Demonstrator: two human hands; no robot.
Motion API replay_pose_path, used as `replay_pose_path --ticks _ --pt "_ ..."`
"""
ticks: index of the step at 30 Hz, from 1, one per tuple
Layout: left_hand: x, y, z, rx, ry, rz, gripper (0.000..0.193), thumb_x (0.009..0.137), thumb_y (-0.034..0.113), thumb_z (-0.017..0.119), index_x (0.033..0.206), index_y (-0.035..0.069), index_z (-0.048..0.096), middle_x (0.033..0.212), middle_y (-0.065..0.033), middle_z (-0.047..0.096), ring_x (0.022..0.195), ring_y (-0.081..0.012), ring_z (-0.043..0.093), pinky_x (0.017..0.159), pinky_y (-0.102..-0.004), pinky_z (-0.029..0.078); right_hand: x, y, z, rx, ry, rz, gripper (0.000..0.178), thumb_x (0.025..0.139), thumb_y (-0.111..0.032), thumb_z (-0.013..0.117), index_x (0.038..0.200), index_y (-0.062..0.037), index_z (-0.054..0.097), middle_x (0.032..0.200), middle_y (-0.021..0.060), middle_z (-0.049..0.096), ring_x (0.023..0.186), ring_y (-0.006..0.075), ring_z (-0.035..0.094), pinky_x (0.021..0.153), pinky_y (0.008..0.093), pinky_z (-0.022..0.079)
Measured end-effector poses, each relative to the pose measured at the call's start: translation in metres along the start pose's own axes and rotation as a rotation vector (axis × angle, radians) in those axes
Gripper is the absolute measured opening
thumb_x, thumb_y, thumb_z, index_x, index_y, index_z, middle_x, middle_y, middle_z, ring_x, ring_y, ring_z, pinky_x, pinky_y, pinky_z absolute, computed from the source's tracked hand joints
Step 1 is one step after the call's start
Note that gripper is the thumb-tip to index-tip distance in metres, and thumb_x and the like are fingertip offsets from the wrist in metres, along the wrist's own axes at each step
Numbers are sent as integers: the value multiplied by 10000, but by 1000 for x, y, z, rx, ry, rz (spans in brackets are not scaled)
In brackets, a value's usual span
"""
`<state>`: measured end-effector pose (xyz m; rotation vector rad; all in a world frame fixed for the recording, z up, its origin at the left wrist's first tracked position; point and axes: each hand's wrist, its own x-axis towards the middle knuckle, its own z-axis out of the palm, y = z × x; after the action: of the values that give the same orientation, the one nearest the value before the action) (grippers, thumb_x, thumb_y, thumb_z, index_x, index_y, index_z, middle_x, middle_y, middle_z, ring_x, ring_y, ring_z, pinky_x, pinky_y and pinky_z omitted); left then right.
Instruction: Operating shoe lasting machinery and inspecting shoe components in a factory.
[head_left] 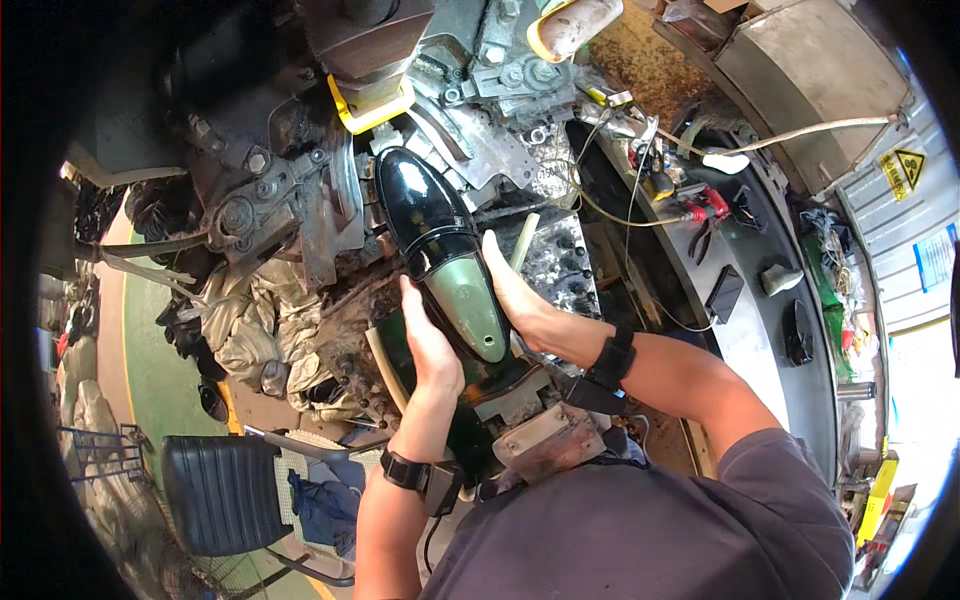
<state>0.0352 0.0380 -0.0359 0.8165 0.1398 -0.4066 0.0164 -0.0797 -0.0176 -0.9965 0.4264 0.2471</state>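
The smooth, glossy black-and-green tapered form could slip nearward, since the grip of bare left hand and bare right hand spreads flat along its sides.

I have the shoe-shaped form between the left hand and the right hand, its far end toward the machine in front. To my left, bundled cloth lies beyond a chair with a garment on its seat. To my right, a worktop carries pliers beyond a phone-like device.
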Motion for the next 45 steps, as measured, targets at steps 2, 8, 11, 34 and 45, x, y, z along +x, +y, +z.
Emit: replay_pose_path --ticks 2,8,11,34,45 --pt "6 -16 -11 74 8 82 467 1075 416 291 1394 141 492 1294 -62 613 1170 -205 598 1011 -359 470 0 3 5 68 -11 33 758 1041 -647 180 1351 -91 592 1244 105 674 1071 194 651 977 329 507" --pt "19 -24 -8 -109 38 28 537 1055 509 308 1304 109 565 1198 -77 662 1083 -234 648 958 -378 512 26 38 -14 228 16 -61 728 1031 -641 306 1209 -48 691 1112 99 728 980 184 688 908 312 530" --pt "29 -26 -16 -102 100 24 563 1039 552 352 1232 93 615 1118 -84 694 987 -253 685 903 -396 544 24 53 -17 149 85 -119 716 1034 -620 332 1187 -24 698 1094 105 734 952 178 695 893 306 533" --pt "-17 -14 4 798 60 524 624 984 276 666 1445 -48 398 1356 -155 507 1232 -255 490 1102 -358 359 -133 -8 -204 -353 492 -458 290 957 -141 647 1141 83 637 854 94 717 689 116 651 644 270 553" --pt "-72 -64 76 1477 219 1775 421 891 172 754 1241 -4 602 909 -104 686 765 -285 685 788 -416 561 -344 84 -472 384 1167 -494 411 919 -97 658 1291 38 549 963 132 723 735 234 700 649 332 592"
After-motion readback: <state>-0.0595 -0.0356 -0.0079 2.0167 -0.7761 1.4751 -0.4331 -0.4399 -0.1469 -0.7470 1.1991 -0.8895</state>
